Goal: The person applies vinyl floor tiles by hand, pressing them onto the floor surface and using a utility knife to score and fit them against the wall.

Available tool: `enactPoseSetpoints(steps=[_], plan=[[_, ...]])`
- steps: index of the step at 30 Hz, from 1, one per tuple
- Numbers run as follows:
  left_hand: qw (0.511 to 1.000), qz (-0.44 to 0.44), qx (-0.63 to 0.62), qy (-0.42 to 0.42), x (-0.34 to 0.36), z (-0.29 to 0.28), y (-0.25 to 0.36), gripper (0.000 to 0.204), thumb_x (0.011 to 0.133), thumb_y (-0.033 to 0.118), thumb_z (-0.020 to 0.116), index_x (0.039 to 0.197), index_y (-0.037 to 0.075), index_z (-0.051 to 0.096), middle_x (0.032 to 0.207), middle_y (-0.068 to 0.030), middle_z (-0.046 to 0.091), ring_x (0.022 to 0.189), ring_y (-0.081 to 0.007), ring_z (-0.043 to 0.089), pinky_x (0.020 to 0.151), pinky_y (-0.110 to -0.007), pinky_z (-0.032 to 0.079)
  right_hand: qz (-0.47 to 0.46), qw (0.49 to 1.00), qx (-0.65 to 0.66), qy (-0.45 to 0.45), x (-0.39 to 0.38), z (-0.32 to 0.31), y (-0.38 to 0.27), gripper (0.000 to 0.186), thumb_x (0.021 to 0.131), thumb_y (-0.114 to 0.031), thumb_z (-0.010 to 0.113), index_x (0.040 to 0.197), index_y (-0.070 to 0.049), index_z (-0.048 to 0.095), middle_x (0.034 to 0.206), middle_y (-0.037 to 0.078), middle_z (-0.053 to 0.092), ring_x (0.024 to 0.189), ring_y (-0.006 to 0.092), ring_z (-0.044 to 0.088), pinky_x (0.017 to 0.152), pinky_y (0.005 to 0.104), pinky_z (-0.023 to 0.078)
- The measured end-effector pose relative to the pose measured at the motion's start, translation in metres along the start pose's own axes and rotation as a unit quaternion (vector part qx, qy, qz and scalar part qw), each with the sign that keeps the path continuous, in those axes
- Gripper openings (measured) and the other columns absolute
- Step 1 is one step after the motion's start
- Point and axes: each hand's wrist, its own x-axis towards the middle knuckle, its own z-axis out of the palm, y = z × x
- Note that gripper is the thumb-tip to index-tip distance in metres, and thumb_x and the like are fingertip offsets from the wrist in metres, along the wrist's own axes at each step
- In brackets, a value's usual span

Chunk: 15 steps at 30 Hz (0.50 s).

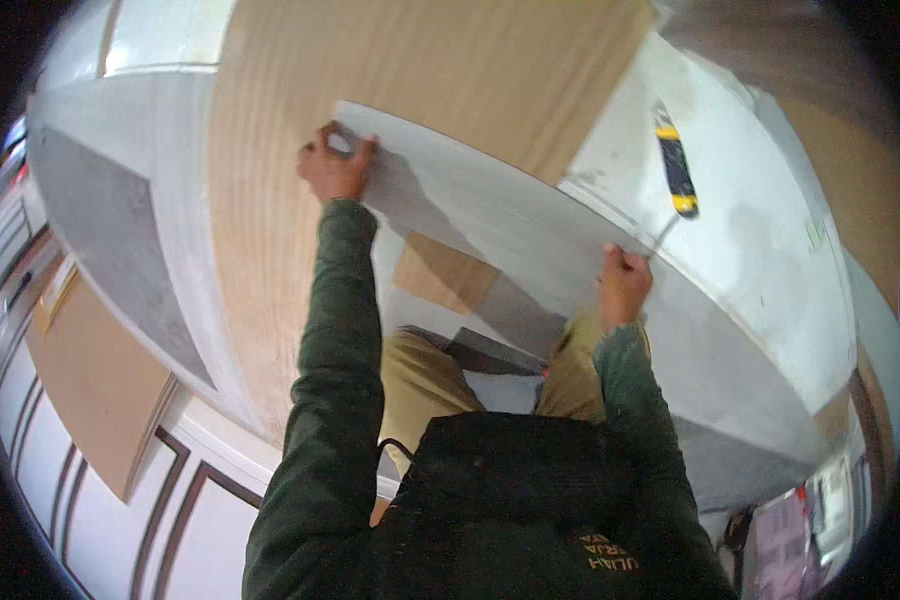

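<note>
A long pale grey sheet point(490, 205) stretches across the work surface in front of me, its straight far edge running from upper left down to the right. My left hand point(336, 168) is closed at its upper left corner, thumb and fingers curled. Farther right, my right hand point(623, 288) pinches the sheet near its far edge. A thin stick-like piece point(664, 234) lies close to those fingertips; whether they touch it I cannot tell. Partly under the grey sheet is a wood-grain sheet point(440, 70). Beyond my right hand rests a yellow-and-black utility knife point(675, 168).
The white work surface point(760, 250) spreads to the right. A small wood-grain piece point(444, 272) shows nearer my legs. A dark grey panel point(120, 240) is at the left, with a brown board point(100, 370) against white panelled doors point(120, 540). Assorted items point(785, 540) stand at lower right.
</note>
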Motion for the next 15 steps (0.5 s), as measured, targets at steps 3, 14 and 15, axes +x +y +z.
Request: enactPoseSetpoints(steps=[3,14,15], plan=[[0.999,-0.041,-0.017,0.002,-0.009,-0.011,0.016,0.066,0.067,0.043,0.083,0.122,0.018,0.058,0.123,-0.0194,0.047,0.119,-0.0397,0.041,0.1,-0.053,0.036,0.09,0.993,0.078,-0.02,-0.017,-0.007,-0.051,0.03,0.082,-0.023,0.075,0.075,0.0,0.058,0.063,0.008,0.058,0.052,0.0162,0.055,0.046,0.0319,0.048],[0.995,-0.073,-0.073,0.001,-0.016,-0.02,0.022,0.07,0.065,0.042,0.084,0.126,0.018,0.056,0.121,-0.0186,0.044,0.119,-0.0399,0.038,0.1,-0.054,0.036,0.134,0.986,0.067,-0.074,-0.015,-0.015,-0.071,0.027,0.086,-0.021,0.072,0.081,-0.002,0.054,0.065,0.003,0.054,0.051,0.0123,0.052,0.045,0.0277,0.047],[0.994,-0.075,-0.076,0.002,-0.015,-0.021,0.023,0.07,0.065,0.042,0.084,0.125,0.019,0.056,0.12,-0.0184,0.044,0.119,-0.0398,0.037,0.1,-0.054,0.036,0.128,0.987,0.063,-0.069,-0.013,-0.015,-0.068,0.027,0.086,-0.021,0.072,0.08,-0.002,0.054,0.065,0.003,0.055,0.051,0.0123,0.052,0.045,0.0278,0.047]])
